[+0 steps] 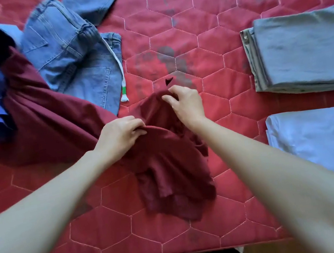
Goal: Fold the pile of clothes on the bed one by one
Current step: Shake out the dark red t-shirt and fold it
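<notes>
Hands on maroon garment (163, 162) mid-bed (199, 21), left hand (119, 136) gripping a bunched fold, right hand (186, 103) pinching its far edge, jeans (75, 60) beyond-left of garment, folded grey trousers (308, 52) and white cloth (323, 140) to its right

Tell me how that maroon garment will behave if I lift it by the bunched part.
Likely floppy: the maroon garment already drapes in loose folds under the left hand and right hand. Its far end trails beside the jeans, so it may drag them.
</notes>
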`<state>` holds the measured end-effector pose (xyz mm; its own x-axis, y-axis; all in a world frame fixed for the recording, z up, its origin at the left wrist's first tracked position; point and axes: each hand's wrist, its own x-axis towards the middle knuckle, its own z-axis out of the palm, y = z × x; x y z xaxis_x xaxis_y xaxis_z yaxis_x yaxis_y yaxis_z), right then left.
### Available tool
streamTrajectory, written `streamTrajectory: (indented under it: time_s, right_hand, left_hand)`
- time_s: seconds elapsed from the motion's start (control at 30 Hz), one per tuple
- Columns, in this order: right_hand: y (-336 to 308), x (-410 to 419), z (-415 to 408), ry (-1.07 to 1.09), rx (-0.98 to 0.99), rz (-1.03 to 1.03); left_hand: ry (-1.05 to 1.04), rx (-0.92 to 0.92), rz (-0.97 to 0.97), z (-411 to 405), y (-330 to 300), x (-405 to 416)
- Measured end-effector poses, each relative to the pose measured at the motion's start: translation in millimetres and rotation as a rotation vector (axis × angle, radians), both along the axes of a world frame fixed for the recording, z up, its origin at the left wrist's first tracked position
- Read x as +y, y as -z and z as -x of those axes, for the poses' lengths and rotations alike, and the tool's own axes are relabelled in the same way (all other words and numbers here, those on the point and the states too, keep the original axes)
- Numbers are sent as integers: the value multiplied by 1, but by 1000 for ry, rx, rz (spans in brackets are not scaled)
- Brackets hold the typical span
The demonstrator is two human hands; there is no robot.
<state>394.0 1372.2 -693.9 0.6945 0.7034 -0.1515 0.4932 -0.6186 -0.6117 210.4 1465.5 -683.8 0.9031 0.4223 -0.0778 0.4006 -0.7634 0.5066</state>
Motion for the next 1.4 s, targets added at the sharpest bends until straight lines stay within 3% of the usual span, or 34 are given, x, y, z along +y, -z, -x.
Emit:
streamTrajectory:
  time_s: [0.17,0.4,0.63,0.73,0.87,0.93,1.03,1.1,1.27,1.4]
  right_hand:
    - [-84,15,-45,125,-50,-114]
    - [-284,6,-107,115,-243,-298]
    - [-492,-60,-119,80,-295,-657]
    - [-534,-104,-102,53,-235,-710]
    - [-543,-169,-63,8,-205,-694]
    - [-531,-200,-39,-33,-213,-665]
    - [-492,-243,-2,-139,-224,-598]
    - [-459,-268,19,-193,-212,-520]
    - [-395,-319,43,-225,-76,-407]
    - [-382,-348,29,-150,8,-408]
  left_hand:
    - [-190,-207,-8,-22,-80,33]
    - [-378,-506,-128,-61,-269,54]
    - [-411,-820,-200,-84,-469,-8]
    - [-356,-773,-146,-81,-505,-59]
    - [-301,-543,-43,-69,-496,-142]
    - [-360,-517,206,-68,-484,-190]
    - [-529,-541,741,-80,-474,-248]
    - [-680,-469,932,-91,-464,-267]
    - [-720,-160,905,-91,-426,-297]
    - [-672,-183,845,-86,-422,-299]
